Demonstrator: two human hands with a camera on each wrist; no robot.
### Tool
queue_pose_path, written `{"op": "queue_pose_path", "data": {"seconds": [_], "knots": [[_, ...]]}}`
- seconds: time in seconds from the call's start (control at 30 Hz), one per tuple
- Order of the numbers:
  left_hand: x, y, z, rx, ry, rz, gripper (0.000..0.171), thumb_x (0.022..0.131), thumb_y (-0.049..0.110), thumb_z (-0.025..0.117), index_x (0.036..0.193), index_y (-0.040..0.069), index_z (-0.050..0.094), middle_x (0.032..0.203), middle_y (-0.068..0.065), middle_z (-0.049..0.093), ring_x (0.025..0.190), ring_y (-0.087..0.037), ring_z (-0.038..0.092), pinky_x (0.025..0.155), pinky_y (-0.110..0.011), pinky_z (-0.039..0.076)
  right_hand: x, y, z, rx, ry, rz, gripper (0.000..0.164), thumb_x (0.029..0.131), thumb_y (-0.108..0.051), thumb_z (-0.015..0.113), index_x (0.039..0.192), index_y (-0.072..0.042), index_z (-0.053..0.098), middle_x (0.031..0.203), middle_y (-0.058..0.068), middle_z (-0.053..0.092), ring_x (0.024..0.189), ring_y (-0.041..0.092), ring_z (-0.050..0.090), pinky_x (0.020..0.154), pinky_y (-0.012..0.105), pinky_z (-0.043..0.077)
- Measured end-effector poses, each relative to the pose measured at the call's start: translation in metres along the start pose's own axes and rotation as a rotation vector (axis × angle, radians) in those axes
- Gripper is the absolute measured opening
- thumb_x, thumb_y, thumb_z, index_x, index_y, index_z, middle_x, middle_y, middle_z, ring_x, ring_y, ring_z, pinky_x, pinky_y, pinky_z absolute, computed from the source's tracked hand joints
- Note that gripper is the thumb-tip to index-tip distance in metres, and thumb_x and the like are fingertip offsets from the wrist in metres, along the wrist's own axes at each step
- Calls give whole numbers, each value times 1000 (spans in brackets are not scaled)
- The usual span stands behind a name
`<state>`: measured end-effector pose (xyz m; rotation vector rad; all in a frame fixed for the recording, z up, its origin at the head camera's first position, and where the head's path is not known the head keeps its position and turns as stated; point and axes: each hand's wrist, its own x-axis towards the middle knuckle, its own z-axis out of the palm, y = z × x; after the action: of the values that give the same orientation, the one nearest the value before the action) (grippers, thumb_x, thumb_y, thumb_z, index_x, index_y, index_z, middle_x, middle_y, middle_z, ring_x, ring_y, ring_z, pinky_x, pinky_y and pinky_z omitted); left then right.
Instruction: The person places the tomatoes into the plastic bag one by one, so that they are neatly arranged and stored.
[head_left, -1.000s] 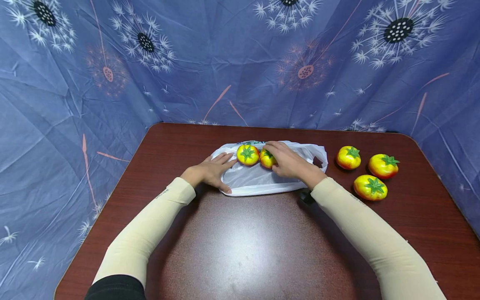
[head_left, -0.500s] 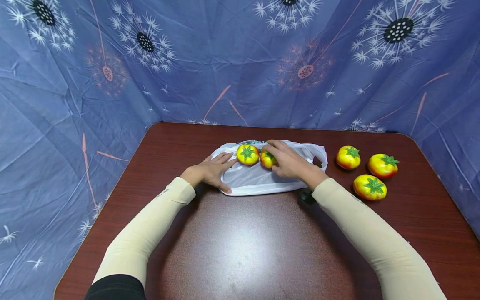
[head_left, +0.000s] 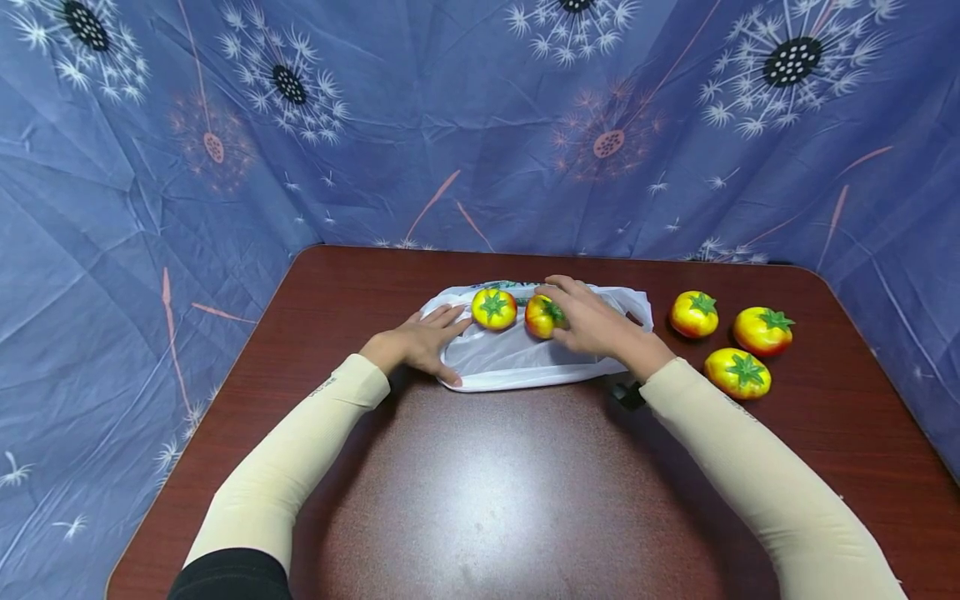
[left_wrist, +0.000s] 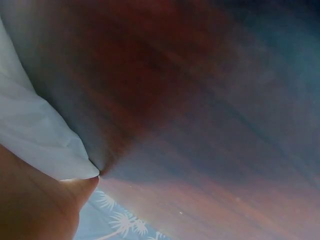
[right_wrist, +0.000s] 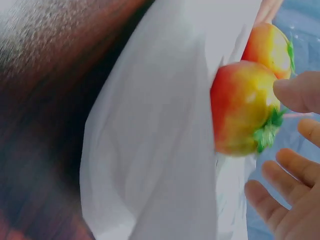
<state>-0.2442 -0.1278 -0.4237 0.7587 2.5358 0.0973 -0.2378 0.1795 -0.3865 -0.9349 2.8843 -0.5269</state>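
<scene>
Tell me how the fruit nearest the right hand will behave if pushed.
The fruit would probably roll, given its rounded sides. It looks glossy, so it might feel slippery. The leafy green top sticking out could make any roll uneven.

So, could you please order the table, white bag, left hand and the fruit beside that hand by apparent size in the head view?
Largest to smallest:
Table
White bag
Left hand
Fruit beside that hand

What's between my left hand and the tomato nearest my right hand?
In the head view, another tomato, with the white plastic bag showing around it, lies between your left hand and the tomato nearest your right hand.
</scene>
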Motion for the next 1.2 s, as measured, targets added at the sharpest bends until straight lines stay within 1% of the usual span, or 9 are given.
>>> {"op": "queue_pose_path", "data": {"seconds": [0.13, 0.27, 0.37, 0.43, 0.57, 0.73, 0.83, 1.03, 1.2], "knots": [[0, 0, -1, 1, 5, 4, 115, 75, 69, 71, 161, 27, 8, 170, -3, -6, 158, -27, -5, 125, -58, 3, -7, 1, -7, 12, -1, 32, 66, 86, -15, 73, 146, -9, 46, 155, 21, 36, 139, 42, 38, 111, 60, 39], [0, 0, -1, 8, 11, 13, 114, 75, 69, 71, 161, 26, 10, 170, -3, -5, 158, -27, -4, 125, -58, 4, -19, 2, -16, 27, -26, 60, 65, 89, -16, 70, 148, -8, 44, 156, 21, 33, 140, 43, 36, 111, 62, 38], [0, 0, -1, 11, 13, 16, 114, 75, 69, 71, 161, 26, 10, 170, -4, -5, 158, -28, -4, 125, -58, 3, -29, 4, -23, 26, -37, 67, 63, 90, -16, 68, 148, -7, 44, 157, 22, 32, 141, 44, 35, 111, 63, 36], [0, 0, -1, 11, 13, 15, 114, 75, 69, 71, 161, 26, 10, 170, -4, -5, 158, -27, -4, 125, -58, 3, -37, 6, -27, 16, -29, 62, 60, 91, -17, 68, 146, -7, 46, 156, 23, 33, 141, 45, 36, 111, 64, 36], [1, -1, -1, 6, 9, 12, 114, 75, 68, 71, 161, 26, 10, 170, -3, -5, 158, -27, -4, 125, -59, 5, -51, 10, -35, -6, -3, 62, 57, 91, -17, 68, 144, -6, 49, 154, 23, 36, 140, 45, 37, 112, 66, 33], [1, -1, -1, 4, -3, 5, 114, 75, 69, 71, 161, 27, 8, 170, -2, -6, 158, -26, -5, 125, -58, 4, -73, 18, -44, -13, 35, 93, 57, 90, -16, 70, 143, -7, 51, 153, 23, 38, 138, 44, 38, 110, 64, 36], [0, 0, -2, -1, -2, 0, 114, 75, 68, 71, 161, 27, 8, 170, -2, -6, 158, -26, -5, 125, -58, 4, -87, 23, -51, -24, 49, 102, 57, 89, -15, 71, 142, -6, 51, 151, 24, 39, 136, 45, 39, 107, 66, 37], [0, 0, -1, -6, -11, 0, 113, 76, 68, 71, 161, 27, 8, 170, -2, -7, 158, -25, -6, 125, -59, 5, -114, 35, -65, -38, 138, 100, 57, 87, -14, 74, 140, -4, 53, 148, 26, 42, 134, 48, 39, 104, 69, 35], [1, 0, 0, -5, -7, -4, 114, 76, 68, 71, 161, 28, 8, 170, -1, -7, 158, -24, -6, 125, -58, 5, -127, 46, -74, -37, 180, 112, 57, 86, -13, 75, 138, -4, 54, 147, 27, 42, 133, 50, 38, 103, 69, 33]]}}
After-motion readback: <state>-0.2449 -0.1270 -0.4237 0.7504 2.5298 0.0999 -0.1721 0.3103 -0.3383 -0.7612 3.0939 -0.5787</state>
